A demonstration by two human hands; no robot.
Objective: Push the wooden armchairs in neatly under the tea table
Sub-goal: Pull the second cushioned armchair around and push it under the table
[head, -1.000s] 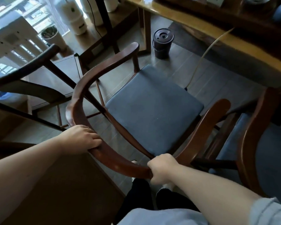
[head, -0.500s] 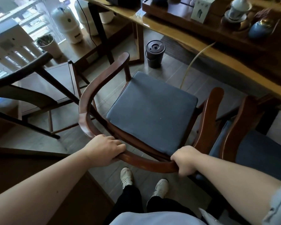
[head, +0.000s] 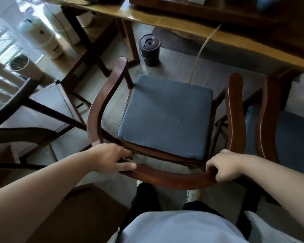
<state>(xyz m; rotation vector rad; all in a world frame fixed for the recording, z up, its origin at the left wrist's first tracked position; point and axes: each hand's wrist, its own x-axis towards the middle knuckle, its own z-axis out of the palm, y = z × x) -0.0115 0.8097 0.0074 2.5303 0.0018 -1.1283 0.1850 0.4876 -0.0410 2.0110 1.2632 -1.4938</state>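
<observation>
Gripping the curved back rail of the wooden armchair (head: 167, 178) with both hands, the person stands right behind it, looking down. The left hand (head: 111, 157) is wrapped over the rail near its left bend, thumb lying along the top of the wood and fingers tucked under. The right hand (head: 224, 165) is clenched tight around the rail at the right corner, knuckles up. So both are closed on the chair, not just resting.

The chair faces the tea table (head: 191, 26), whose yellowish edge runs across the top of the view. Its dark grey seat cushion (head: 167, 118) is all out in the open, and the armrest tips reach toward the table edge but are not under it, as far as I can see. A bit of floor shows between the seat front and the table.

Just to the right is a second armchair (head: 267, 120) with a bluish cushion, its armrest close beside this one's. On the floor under the table there's a small dark lidded bucket (head: 149, 49), and a thin pale hose (head: 203, 48) hangs down from the tabletop. Over on the left sits a darker chair (head: 33, 106), near a white tank (head: 40, 36) by the window.
</observation>
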